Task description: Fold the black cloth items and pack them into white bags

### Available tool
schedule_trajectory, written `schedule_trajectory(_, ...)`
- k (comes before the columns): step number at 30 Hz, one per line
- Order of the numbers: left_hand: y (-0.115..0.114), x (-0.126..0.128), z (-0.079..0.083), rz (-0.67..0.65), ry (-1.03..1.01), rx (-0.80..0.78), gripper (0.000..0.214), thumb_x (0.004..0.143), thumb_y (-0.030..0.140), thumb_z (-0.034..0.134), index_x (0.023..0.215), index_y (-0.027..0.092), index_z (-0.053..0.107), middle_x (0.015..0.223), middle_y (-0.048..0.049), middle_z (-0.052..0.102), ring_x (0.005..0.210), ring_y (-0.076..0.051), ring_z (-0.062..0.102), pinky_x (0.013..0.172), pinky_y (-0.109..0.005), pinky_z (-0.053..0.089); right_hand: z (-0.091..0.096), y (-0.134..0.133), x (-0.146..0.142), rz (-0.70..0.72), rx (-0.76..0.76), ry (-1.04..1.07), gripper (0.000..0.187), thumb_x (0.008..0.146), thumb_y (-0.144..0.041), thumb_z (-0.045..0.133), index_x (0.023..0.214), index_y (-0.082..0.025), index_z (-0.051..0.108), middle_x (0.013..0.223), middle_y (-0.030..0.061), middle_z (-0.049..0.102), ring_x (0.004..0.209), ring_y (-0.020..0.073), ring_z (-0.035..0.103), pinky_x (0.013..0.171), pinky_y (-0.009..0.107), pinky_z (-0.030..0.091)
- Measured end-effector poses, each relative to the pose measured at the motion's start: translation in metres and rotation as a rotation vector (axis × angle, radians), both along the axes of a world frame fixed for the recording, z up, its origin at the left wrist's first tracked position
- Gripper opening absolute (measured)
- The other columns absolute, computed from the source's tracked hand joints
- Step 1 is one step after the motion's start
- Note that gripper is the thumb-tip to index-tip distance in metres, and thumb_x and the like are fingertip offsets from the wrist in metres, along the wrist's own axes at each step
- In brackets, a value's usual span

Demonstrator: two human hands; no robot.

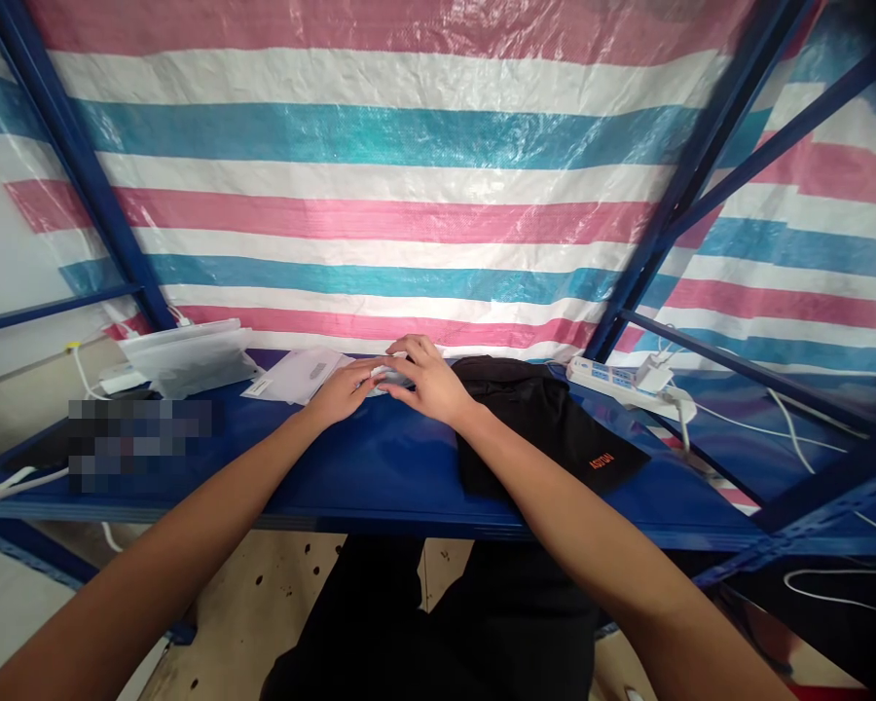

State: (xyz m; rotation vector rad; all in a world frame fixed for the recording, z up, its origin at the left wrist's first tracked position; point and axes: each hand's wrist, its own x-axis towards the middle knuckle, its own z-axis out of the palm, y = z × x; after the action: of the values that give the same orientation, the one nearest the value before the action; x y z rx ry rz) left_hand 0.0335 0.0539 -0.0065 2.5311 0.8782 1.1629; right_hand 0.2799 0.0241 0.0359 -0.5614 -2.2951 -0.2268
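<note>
My left hand (343, 391) and my right hand (430, 382) meet above the back middle of the blue shelf. Between them is a small pale, greyish packet (395, 375), mostly covered by my fingers; its exact kind is hidden. The left fingers pinch its left side, while the right fingers and thumb curl around its right side. Just left of my left hand lies a flat translucent plastic bag (299, 375) with a white label. A folded black cloth item (532, 428) with orange lettering rests under and beside my right forearm.
Translucent sleeves (194, 355) lean at the back left, near white cables and a blurred-out dark object (138, 438). At the right edge lies a white power strip (628, 385) with plugs. Blue posts (649, 243) frame a striped plastic sheet (380, 214) behind.
</note>
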Motion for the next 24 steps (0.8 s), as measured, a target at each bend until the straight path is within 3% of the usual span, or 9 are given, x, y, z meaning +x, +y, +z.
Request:
schedule_trajectory(4, -0.004, 0.003, 0.002, -0.031, 0.068, 0.102, 0.045, 0.113, 0.042, 0.045, 0.134, 0.020, 0.078, 0.143, -0.0116, 0.075, 0.137, -0.031, 0.067, 0.121, -0.051, 0.050, -0.002, -0.001, -0.010, 0.067, -0.040, -0.011, 0.024, 0.112, -0.034, 0.061, 0.124, -0.025, 0.079, 0.119, 0.0122, 0.074, 0.130, 0.0339, 0.055, 0.112, 0.055, 0.051)
schedule_trajectory(10, -0.019, 0.006, 0.014, -0.012, 0.042, -0.007, 0.053, 0.114, 0.052, 0.044, 0.147, 0.022, 0.073, 0.147, -0.0103, 0.074, 0.130, -0.031, 0.071, 0.114, -0.044, 0.054, 0.006, 0.017, 0.012, -0.021, -0.049, -0.038, 0.023, 0.112, -0.033, 0.057, 0.114, -0.019, 0.076, 0.112, 0.0143, 0.073, 0.119, 0.0337, 0.057, 0.106, 0.052, 0.050)
schedule_trajectory(13, -0.021, 0.000, 0.019, 0.101, -0.004, -0.117, 0.057, 0.111, 0.058, 0.048, 0.146, 0.022, 0.074, 0.114, -0.0072, 0.084, 0.094, -0.026, 0.076, 0.088, -0.036, 0.059, 0.010, 0.032, 0.037, -0.107, -0.076, -0.033, 0.022, 0.111, -0.030, 0.057, 0.112, -0.018, 0.075, 0.114, 0.0157, 0.072, 0.117, 0.0341, 0.058, 0.106, 0.051, 0.049)
schedule_trajectory(15, -0.019, -0.004, 0.021, 0.177, -0.074, -0.175, 0.055, 0.109, 0.061, 0.051, 0.132, 0.021, 0.081, 0.086, -0.0030, 0.078, 0.077, -0.023, 0.069, 0.076, -0.033, 0.055, 0.010, 0.040, 0.053, -0.155, -0.126, 0.010, 0.019, 0.108, -0.030, 0.061, 0.109, -0.018, 0.075, 0.114, 0.0155, 0.073, 0.114, 0.0339, 0.060, 0.104, 0.050, 0.049)
schedule_trajectory(17, -0.016, -0.007, 0.020, 0.206, -0.159, -0.228, 0.054, 0.106, 0.065, 0.055, 0.109, 0.020, 0.084, 0.074, -0.0013, 0.070, 0.073, -0.022, 0.065, 0.072, -0.032, 0.052, 0.009, 0.046, 0.063, -0.177, -0.204, 0.065, 0.017, 0.106, -0.031, 0.064, 0.106, -0.018, 0.075, 0.112, 0.0143, 0.075, 0.110, 0.0328, 0.064, 0.101, 0.048, 0.051)
schedule_trajectory(20, -0.011, -0.007, 0.018, 0.168, -0.285, -0.328, 0.054, 0.100, 0.070, 0.062, 0.094, 0.020, 0.081, 0.076, -0.0026, 0.069, 0.078, -0.024, 0.067, 0.073, -0.034, 0.053, 0.005, 0.050, 0.066, -0.162, -0.347, 0.126, 0.017, 0.104, -0.033, 0.064, 0.103, -0.018, 0.074, 0.105, 0.0111, 0.078, 0.099, 0.0286, 0.069, 0.092, 0.042, 0.054)
schedule_trajectory(24, -0.008, -0.006, 0.015, 0.107, -0.384, -0.469, 0.060, 0.091, 0.069, 0.074, 0.124, 0.020, 0.079, 0.094, -0.0052, 0.078, 0.092, -0.027, 0.072, 0.083, -0.038, 0.057, -0.001, 0.052, 0.063, -0.120, -0.486, 0.240, 0.021, 0.099, -0.038, 0.071, 0.103, -0.018, 0.077, 0.100, 0.0082, 0.080, 0.090, 0.0240, 0.072, 0.086, 0.037, 0.056)
